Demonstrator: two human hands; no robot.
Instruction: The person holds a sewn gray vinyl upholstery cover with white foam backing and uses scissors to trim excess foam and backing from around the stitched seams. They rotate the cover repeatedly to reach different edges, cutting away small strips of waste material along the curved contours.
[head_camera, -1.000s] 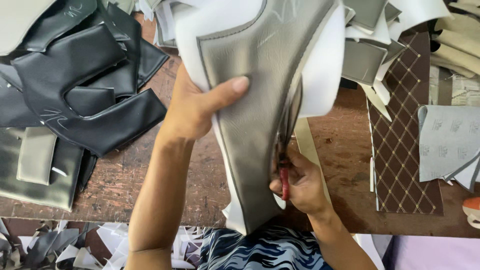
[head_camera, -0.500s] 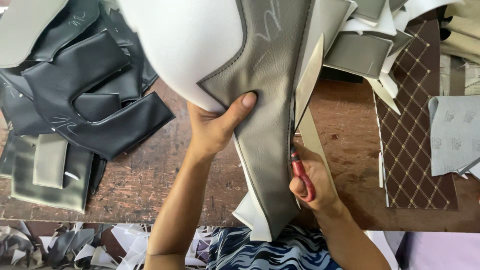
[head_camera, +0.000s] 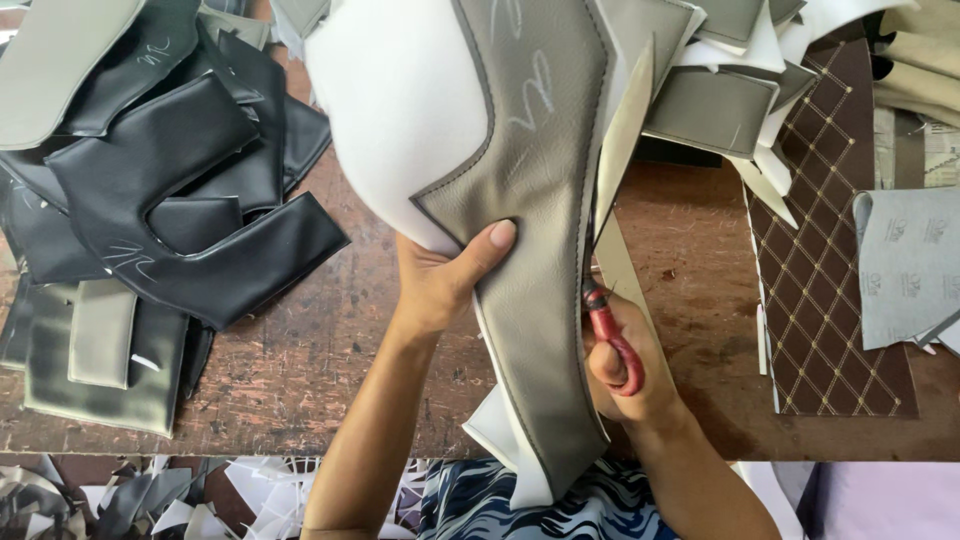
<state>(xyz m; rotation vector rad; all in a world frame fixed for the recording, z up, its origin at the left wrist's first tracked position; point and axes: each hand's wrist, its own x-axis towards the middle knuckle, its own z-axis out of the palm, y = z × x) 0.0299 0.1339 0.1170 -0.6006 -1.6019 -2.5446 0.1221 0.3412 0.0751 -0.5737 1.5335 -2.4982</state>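
Above a worn wooden bench (head_camera: 330, 360), a grey-and-white leatherette panel (head_camera: 540, 200) fills twelve o'clock; stacked black leatherette pieces (head_camera: 170, 200) lie at nine, a brown quilted sheet (head_camera: 820, 300) at three.

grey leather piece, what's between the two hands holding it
In the head view, the lower strip of the grey leather piece runs between the left hand and the right hand gripping red-handled scissors.

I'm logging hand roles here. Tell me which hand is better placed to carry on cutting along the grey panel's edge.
Right. The right hand already holds the red-handled scissors at the grey panel's right edge, while the left hand is busy gripping the panel to steady it.
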